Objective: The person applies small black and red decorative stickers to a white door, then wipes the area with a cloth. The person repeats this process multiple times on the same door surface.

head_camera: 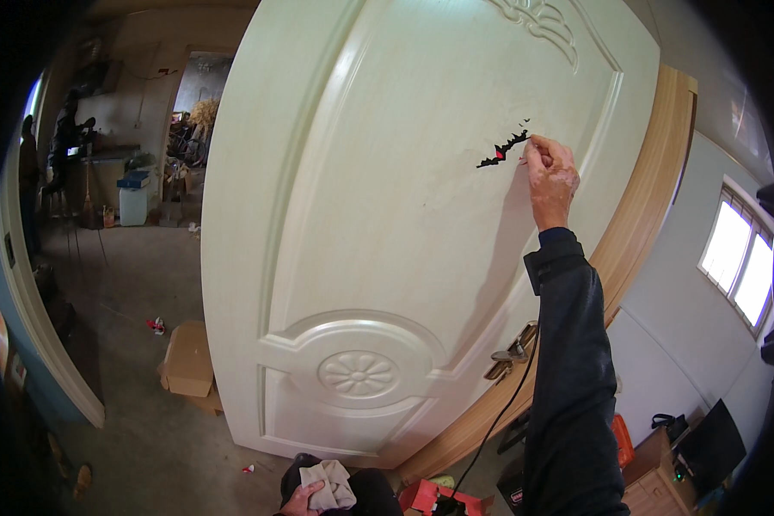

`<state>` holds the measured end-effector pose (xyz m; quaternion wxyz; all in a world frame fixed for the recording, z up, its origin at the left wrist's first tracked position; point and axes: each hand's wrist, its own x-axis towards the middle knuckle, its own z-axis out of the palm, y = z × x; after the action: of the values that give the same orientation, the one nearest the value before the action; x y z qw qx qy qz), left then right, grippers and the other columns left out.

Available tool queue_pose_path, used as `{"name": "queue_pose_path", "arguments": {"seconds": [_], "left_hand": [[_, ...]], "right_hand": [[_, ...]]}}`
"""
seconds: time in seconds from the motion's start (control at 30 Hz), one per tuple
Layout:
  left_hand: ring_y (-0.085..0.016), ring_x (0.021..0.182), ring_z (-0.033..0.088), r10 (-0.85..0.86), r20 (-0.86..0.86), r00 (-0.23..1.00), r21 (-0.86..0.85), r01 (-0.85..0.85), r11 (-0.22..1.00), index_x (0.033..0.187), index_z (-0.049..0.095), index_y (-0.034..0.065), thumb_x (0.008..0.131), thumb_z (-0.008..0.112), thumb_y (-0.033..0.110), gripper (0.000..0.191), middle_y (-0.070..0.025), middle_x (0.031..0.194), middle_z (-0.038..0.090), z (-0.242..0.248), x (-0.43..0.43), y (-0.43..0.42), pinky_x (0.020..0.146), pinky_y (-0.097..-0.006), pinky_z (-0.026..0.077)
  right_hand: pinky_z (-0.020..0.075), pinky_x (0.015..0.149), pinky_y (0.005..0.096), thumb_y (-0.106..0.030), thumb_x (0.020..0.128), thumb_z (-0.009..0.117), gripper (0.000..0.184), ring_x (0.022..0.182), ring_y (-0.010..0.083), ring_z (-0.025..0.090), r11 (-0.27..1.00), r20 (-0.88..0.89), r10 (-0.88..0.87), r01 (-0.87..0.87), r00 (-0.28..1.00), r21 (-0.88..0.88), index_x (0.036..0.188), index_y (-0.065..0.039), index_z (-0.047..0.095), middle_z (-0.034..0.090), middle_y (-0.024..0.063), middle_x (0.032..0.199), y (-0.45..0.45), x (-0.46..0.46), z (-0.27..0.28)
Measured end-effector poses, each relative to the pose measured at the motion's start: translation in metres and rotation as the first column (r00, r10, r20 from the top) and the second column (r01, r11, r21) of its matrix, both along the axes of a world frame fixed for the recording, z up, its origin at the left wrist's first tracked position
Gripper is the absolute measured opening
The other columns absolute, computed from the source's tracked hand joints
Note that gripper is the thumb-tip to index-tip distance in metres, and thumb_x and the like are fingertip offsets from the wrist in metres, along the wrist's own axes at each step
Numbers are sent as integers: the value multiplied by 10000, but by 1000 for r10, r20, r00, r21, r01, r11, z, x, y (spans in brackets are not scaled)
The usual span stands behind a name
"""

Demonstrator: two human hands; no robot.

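A white moulded door panel (387, 213) stands before me, with a carved flower circle low on it and a metal lever handle (513, 355) at its lower right. Black jagged remnants (504, 151) with a red spot cling to its upper part. My right hand (553, 171) touches the panel at their right end, fingertips pinched together; whether something thin is between them is hard to tell. Low in the view, my left hand (304, 500) holds a folded beige cloth (329, 485) near my knees.
Cardboard box (190, 360) on the floor at left; open red box (426, 496) below, with a black cable (500, 419) rising beside my right arm. Wooden door frame (648, 193) at right, a cabinet (658, 474) with a black monitor (713, 445) at lower right. Blue-edged doorway at far left.
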<state>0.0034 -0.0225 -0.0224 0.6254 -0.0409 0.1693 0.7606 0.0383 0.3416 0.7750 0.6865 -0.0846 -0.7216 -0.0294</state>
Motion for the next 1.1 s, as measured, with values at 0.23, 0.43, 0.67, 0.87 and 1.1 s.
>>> {"name": "queue_pose_path", "arguments": {"seconds": [0.23, 0.43, 0.67, 0.87, 1.1], "left_hand": [[-354, 1391, 651, 52, -846, 530, -41, -162, 986, 1583, 574, 12, 1009, 751, 42, 602, -212, 1506, 664, 8, 5, -23, 1192, -447, 531], [-324, 1417, 631, 76, -732, 677, -7, -120, 993, 1583, 558, 5, 1016, 734, 15, 593, -207, 1533, 642, -9, 5, -16, 1219, -433, 521], [-312, 1415, 636, 52, -699, 713, -21, -94, 995, 1590, 554, 14, 1065, 650, -15, 534, -180, 1545, 644, -28, 3, -12, 1219, -447, 531], [-309, 1393, 658, -12, 131, 991, 53, 5, 999, 1594, 565, 36, 1096, 637, 62, 504, -161, 1523, 669, -33, -4, 1, 1208, -468, 542], [-332, 1351, 693, 67, -490, 869, 37, -56, 998, 1581, 602, 67, 1119, 636, 216, 487, -134, 1454, 731, -35, 3, -4, 1187, -498, 556]], "right_hand": [[627, 887, 304, -160, 1047, 767, 259, 923, 154, 787, 989, -35, 134, -136, 990, -67, 1245, 1, 806, 736, 98, 1188, 1, -1, -1], [624, 867, 308, -162, 1051, 760, 244, 914, 162, 788, 1000, -5, -2, 2, 1000, 17, 1232, -8, 813, 733, 106, 1167, 7, -1, 1], [619, 857, 315, -179, 1056, 756, 256, 898, 171, 779, 999, -4, 5, -5, 1000, 42, 1238, -7, 812, 724, 105, 1161, 0, 0, -5], [616, 868, 315, -181, 1061, 753, 262, 921, 172, 777, 997, -34, 73, -73, 997, 7, 1241, 2, 807, 720, 101, 1166, -1, -3, -5], [617, 881, 315, -169, 1065, 746, 237, 926, 160, 772, 999, 11, -46, 45, 999, 29, 1216, 2, 808, 728, 87, 1152, -4, 1, -4]]}}
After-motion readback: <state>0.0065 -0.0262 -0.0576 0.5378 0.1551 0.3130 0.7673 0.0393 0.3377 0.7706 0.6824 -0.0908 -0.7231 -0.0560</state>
